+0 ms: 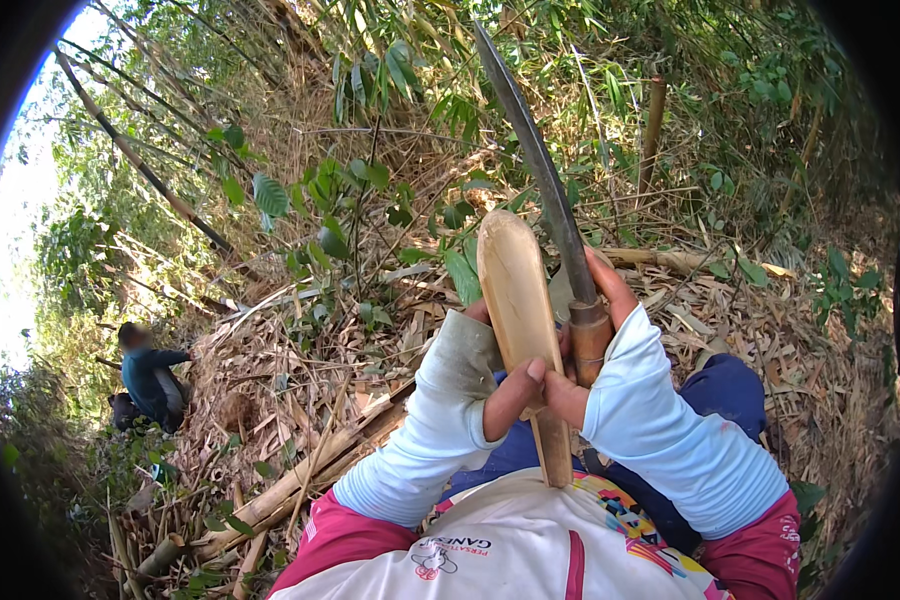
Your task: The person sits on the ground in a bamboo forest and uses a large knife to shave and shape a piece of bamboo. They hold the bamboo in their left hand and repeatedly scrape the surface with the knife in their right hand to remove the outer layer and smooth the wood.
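My left hand (512,400) is closed around a pale, split piece of bamboo (515,290), with its thumb pressed across the lower part. The piece is rounded and wide at the top and narrows to a stem that reaches my shirt. Beside it, my right hand (615,290) grips a machete (547,165) by its brown handle (589,345). The long dark blade points up and away, curving left at its tip. Both hands are close together in front of my body, and most of the fingers are hidden behind the things they hold.
Dry leaves (270,390) and cut stalks cover the slope. A thick bamboo pole (290,490) lies at the lower left. Leafy shoots (335,200) and dense bamboo stand ahead. Farther off at the left, a person (150,375) in a dark top crouches.
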The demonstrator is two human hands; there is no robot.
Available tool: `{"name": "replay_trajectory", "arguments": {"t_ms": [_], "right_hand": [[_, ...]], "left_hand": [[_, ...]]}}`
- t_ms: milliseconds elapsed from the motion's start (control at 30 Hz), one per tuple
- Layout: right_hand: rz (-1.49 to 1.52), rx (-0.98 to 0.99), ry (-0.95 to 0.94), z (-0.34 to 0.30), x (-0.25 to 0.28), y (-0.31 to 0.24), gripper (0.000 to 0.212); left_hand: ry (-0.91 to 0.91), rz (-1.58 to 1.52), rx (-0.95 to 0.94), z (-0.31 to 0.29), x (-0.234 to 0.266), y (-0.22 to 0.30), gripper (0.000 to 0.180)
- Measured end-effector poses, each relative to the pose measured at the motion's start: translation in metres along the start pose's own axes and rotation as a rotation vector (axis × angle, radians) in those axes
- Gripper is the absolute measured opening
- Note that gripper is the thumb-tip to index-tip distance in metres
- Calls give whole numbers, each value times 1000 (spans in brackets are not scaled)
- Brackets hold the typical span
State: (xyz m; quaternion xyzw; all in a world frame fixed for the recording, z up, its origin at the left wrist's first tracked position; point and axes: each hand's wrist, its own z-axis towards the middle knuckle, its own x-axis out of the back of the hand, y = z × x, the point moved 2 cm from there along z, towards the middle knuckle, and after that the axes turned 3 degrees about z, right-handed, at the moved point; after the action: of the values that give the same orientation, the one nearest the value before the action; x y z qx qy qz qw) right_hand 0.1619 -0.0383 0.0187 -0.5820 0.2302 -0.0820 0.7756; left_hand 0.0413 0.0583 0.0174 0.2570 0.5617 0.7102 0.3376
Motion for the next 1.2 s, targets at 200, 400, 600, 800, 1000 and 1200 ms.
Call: {"name": "replay_trajectory", "arguments": {"t_ms": [200,400,600,800,1000,1200], "right_hand": [[-163,-3,8,0,11,14,94],[-215,20,-6,0,13,15,92],[-215,39,2,2,13,16,92],[-193,1,9,1,14,15,93],[-210,6,23,0,14,15,92],[-80,-103,34,-1,8,2,95]], "left_hand": [[-23,-13,58,-6,0,1,65],[-121,-72,22,-10,6,-2,56],[-137,-56,52,-14,7,-5,50],[-175,-66,32,-17,4,-14,56],[-215,-84,0,-21,4,-29,64],[-147,-5,63,-24,-10,-33,74]]}}
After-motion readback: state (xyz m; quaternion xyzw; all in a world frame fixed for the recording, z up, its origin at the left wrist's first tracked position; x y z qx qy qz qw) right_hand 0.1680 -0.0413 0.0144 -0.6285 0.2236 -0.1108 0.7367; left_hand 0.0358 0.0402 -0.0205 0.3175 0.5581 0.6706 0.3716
